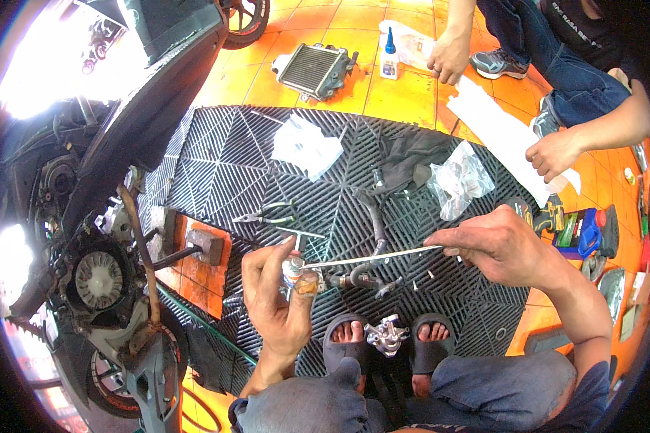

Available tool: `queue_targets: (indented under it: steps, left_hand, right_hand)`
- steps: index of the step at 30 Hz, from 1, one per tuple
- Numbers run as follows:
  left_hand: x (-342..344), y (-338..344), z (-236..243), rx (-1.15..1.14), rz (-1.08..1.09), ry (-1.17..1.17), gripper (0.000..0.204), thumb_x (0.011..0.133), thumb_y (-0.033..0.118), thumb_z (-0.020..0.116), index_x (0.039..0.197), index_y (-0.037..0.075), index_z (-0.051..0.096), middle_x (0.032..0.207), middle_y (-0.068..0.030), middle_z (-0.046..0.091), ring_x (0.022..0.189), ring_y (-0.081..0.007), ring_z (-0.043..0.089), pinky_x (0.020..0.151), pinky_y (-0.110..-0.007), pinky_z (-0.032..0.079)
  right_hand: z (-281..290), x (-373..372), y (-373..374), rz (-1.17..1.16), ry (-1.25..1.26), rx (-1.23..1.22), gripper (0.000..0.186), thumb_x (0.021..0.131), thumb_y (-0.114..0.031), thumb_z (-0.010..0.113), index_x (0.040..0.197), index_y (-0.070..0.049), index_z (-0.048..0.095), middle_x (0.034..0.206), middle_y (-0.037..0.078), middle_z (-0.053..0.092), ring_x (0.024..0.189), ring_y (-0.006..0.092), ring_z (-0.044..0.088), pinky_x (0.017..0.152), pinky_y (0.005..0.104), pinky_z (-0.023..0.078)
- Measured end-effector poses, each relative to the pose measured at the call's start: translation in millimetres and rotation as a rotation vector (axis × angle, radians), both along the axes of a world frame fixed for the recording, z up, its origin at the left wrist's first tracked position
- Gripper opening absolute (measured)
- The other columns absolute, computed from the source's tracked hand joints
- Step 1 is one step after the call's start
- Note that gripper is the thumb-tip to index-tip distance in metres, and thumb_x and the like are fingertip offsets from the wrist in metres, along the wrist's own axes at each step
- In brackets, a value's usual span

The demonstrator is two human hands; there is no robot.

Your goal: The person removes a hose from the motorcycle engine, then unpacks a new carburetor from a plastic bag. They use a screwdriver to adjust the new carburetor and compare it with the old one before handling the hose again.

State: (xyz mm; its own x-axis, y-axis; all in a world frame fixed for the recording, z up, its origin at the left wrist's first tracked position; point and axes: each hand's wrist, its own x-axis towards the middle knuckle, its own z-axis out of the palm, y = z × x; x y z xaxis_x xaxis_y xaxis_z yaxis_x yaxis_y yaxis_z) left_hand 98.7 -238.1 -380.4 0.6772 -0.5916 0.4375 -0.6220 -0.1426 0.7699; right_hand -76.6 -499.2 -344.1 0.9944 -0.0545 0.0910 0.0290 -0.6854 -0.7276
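A motorbike [99,279] stands left of the black mat [477,303]. Over the mat, the left hand [278,296] has its grip around a small shiny part [292,267]. A long thin pale stick [372,257] reaches from there, above the mat, to the right hand [498,242], whose grip pinches it.

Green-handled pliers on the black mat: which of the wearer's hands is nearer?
Left: the left hand is just below the pliers in view; the right hand is farther, to their right.
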Motion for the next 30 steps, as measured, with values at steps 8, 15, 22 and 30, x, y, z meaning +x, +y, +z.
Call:
queue_targets:
  steps: [8, 15, 22, 30]
  left_hand:
    - [1.0, 0.1, 0.3, 0.007, 0.006, -0.011, 0.047, 0.091, 0.022, 0.072, 0.126, -0.006, 0.062, 0.106, -0.0104, 0.053, 0.099, -0.0184, 0.054, 0.089, -0.03, 0.043]
    - [1.1, 1.1, -0.2, 0.007, 0.005, -0.034, 0.047, 0.091, 0.023, 0.073, 0.126, -0.006, 0.062, 0.106, -0.0102, 0.054, 0.099, -0.0186, 0.054, 0.089, -0.031, 0.044]
    - [7.1, 9.0, -4.0, 0.119, -0.015, -0.287, 0.044, 0.088, 0.021, 0.075, 0.123, -0.004, 0.064, 0.103, -0.0115, 0.056, 0.094, -0.0226, 0.054, 0.086, -0.033, 0.044]
    - [7.1, 14.4, 0.8, 0.173, -0.057, -0.437, 0.045, 0.081, 0.02, 0.079, 0.118, -0.002, 0.068, 0.098, -0.0104, 0.058, 0.089, -0.0244, 0.053, 0.079, -0.035, 0.042]
  right_hand:
    - [0.6, 2.7, 0.3, 0.008, -0.005, -0.009, 0.045, 0.075, 0.011, 0.066, 0.116, -0.008, 0.071, 0.079, 0.01, 0.073, 0.072, 0.0238, 0.074, 0.062, 0.0333, 0.058]
    - [-3.0, 1.8, -0.1, 0.014, 0.007, -0.006, 0.047, 0.075, 0.012, 0.065, 0.117, -0.009, 0.071, 0.079, 0.01, 0.073, 0.072, 0.0234, 0.073, 0.062, 0.0342, 0.057]
    - [3.0, -4.2, -4.3, 0.022, 0.053, -0.05, 0.034, 0.082, -0.005, 0.071, 0.116, -0.013, 0.071, 0.074, 0.013, 0.069, 0.065, 0.0305, 0.068, 0.057, 0.0403, 0.053]
    - [20.9, -9.0, -1.4, 0.048, 0.047, -0.277, 0.045, 0.073, -0.002, 0.07, 0.117, -0.014, 0.071, 0.066, 0.008, 0.06, 0.06, 0.0292, 0.064, 0.053, 0.0405, 0.051]
